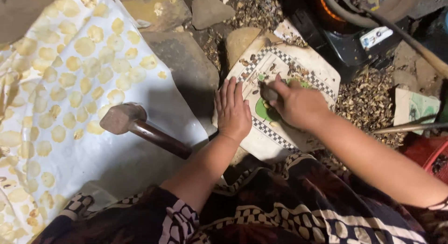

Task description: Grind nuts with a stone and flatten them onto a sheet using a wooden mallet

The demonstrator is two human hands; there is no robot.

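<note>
My left hand (232,109) lies flat, fingers together, on the near-left edge of a white tile with a checkered border (298,69). My right hand (294,103) is closed around a small dark stone (267,92) over the tile's green middle. A few small seeds and bits of shell lie on the tile around both hands. A wooden-handled mallet (135,125) rests to the left of my left hand, its head on the white sheet (144,99).
The white sheet holds several flattened pale yellow discs (84,45). Flat stones (186,62) lie beyond it. Husks (368,99) litter the ground right of the tile. A black stove with a glowing fire (340,20) stands at top right, a red basket (431,155) at right.
</note>
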